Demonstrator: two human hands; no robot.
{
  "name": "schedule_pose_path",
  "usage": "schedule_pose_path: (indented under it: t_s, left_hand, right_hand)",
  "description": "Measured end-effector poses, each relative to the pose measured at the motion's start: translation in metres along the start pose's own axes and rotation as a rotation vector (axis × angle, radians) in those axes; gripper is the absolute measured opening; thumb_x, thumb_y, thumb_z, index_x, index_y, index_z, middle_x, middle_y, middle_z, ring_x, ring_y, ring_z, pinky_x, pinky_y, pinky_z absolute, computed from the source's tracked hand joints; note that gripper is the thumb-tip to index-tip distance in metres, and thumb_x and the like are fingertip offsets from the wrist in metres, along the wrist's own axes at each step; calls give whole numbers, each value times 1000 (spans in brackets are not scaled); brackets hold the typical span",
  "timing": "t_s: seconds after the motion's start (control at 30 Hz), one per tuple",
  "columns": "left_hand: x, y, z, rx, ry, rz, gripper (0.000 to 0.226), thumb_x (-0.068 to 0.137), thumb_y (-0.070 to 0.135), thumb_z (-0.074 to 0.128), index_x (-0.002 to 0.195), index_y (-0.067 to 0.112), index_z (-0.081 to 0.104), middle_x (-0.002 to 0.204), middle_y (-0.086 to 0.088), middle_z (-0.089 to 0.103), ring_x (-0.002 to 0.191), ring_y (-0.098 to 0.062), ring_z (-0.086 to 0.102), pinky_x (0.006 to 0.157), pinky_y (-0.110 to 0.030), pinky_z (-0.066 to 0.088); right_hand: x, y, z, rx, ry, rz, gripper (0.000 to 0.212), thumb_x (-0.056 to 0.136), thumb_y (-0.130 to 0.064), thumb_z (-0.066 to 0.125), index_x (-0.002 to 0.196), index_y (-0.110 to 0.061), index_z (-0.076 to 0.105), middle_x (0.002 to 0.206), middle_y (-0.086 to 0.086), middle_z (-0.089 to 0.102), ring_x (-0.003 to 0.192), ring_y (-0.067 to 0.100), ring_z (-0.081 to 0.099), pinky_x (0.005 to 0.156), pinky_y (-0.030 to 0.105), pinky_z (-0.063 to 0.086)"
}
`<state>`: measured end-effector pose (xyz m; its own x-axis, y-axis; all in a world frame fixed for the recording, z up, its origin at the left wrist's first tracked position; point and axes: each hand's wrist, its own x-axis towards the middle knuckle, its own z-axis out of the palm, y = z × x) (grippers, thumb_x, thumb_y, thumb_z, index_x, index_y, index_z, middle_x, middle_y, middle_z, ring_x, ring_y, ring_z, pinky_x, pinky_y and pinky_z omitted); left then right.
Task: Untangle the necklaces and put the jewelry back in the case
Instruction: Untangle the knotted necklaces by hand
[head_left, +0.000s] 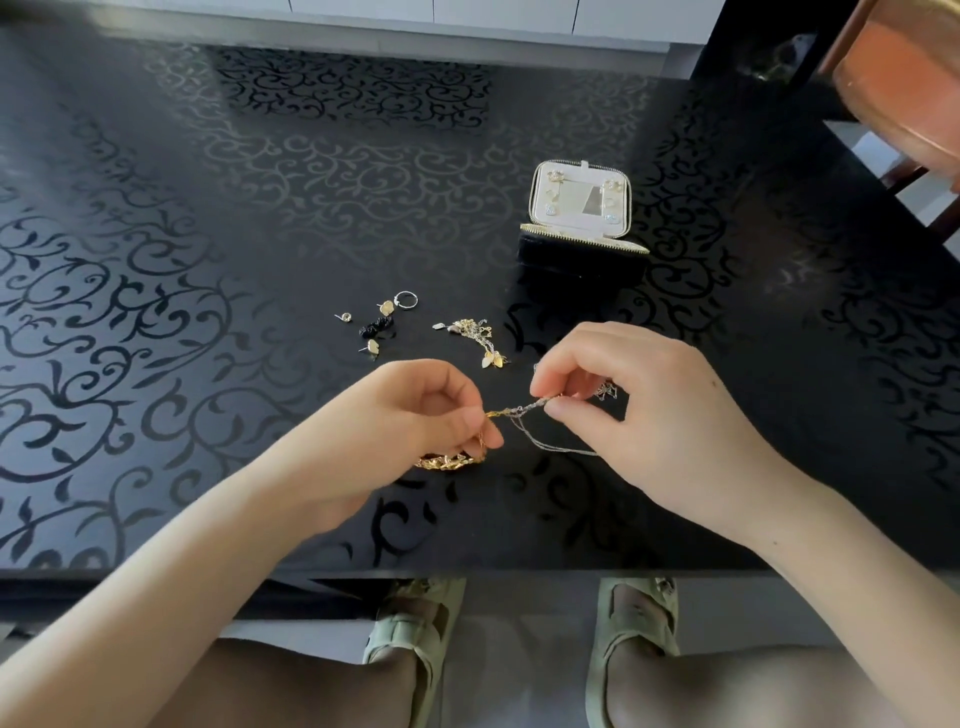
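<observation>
The person is working on the untangling step and is nowhere near the packing yet. The left hand (441, 415) is pinching one end of the twisted chains (524, 406) between thumb and fingertips. The right hand (639, 410) is pinching the other end, so the gold and silver strands are stretching taut between them just above the table (208, 260). A thin silver loop is drooping below the twist, and a chunky gold piece (447, 461) is lying under the left hand (whether it is joined to the twisted strand I cannot tell from here). Further back a second tangle (472, 338) is sitting on the table, with the earrings (386, 306) and a ring (405, 300) lying loose to its left. The case (582, 218) is standing open well beyond the hands, lid up, with some small pieces pinned inside the lid. To my eye the next move is calling for slack rather than pull: easing the hands together, then teasing one strand out of the twist with a fingertip. Tugging would likely be tightening the knot.
</observation>
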<state>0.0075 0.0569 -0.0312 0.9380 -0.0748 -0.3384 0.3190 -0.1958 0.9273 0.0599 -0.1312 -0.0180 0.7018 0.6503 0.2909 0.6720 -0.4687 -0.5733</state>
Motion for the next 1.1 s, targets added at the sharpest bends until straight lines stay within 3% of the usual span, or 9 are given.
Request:
schedule_pose_path:
  t_s: [0.07, 0.23, 0.37, 0.5, 0.6, 0.73, 0.8, 0.93, 1.1]
  left_hand:
    - [0, 0, 1, -128, -19, -27, 17, 91, 2, 51, 76, 7, 56, 70, -4, 68, 72, -18, 61, 78, -31, 51]
    - [2, 2, 5, -209, -10, -113, 11, 84, 5, 60, 73, 8, 59, 55, -1, 51, 55, -14, 46, 56, -19, 41]
    - [3, 5, 5, -284, -42, -175, 9, 63, 17, 61, 60, 11, 66, 49, 1, 41, 47, -14, 39, 57, -24, 33]
    - [0, 8, 4, -371, -56, -215, 3, 56, 11, 66, 59, 12, 67, 50, 3, 35, 45, -12, 32, 53, -22, 30]
    - [-1, 8, 2, -381, -6, -214, 2, 65, 12, 66, 64, 12, 68, 53, 4, 31, 46, -11, 27, 49, -21, 24]
    - [0, 8, 2, -317, 42, -218, 17, 57, 12, 71, 73, 14, 66, 51, 5, 32, 44, -11, 23, 48, -23, 16]
    - [0, 10, 3, -312, 71, -224, 9, 67, 12, 67, 76, 13, 66, 50, 4, 31, 44, -11, 21, 49, -25, 14]
    - [2, 9, 5, -298, 113, -250, 15, 69, 16, 65, 82, 9, 61, 49, 3, 32, 44, -13, 22, 49, -25, 16]
    - [4, 8, 6, -321, 137, -290, 7, 65, 12, 67, 72, 10, 65, 56, 1, 52, 48, -12, 48, 47, -19, 35]
  right_hand:
    - [0, -3, 1, 83, 10, 47, 19, 81, -1, 65, 84, -19, 64, 80, -12, 62, 81, 7, 59, 73, 16, 48]
    - [3, -3, 4, 255, 26, 149, 24, 82, -1, 64, 82, -24, 63, 80, -10, 63, 81, 10, 63, 73, 23, 53]
    - [6, -6, 4, 348, 41, 142, 23, 81, 4, 65, 80, -20, 64, 80, -11, 64, 80, 11, 64, 75, 20, 52]
    - [6, -7, 3, 396, 38, 104, 22, 80, 10, 62, 79, -12, 63, 81, -8, 65, 80, 14, 65, 76, 19, 50]
    - [6, -9, 3, 415, 47, 126, 22, 79, 11, 63, 77, -11, 63, 79, -4, 66, 78, 14, 65, 75, 18, 49]
    - [5, -11, 3, 473, 48, 171, 21, 79, 10, 65, 76, -11, 63, 78, -3, 66, 74, 11, 65, 73, 18, 50]
    - [5, -12, 3, 522, 52, 195, 22, 78, 11, 64, 77, -11, 64, 79, 0, 67, 74, 13, 65, 75, 23, 53]
    - [7, -13, 2, 628, 43, 281, 24, 77, 11, 65, 80, -13, 64, 75, 3, 65, 74, 16, 64, 70, 26, 54]
    - [8, -12, 2, 733, 38, 410, 24, 75, 9, 67, 86, -12, 64, 68, -2, 63, 61, 11, 57, 60, 21, 48]
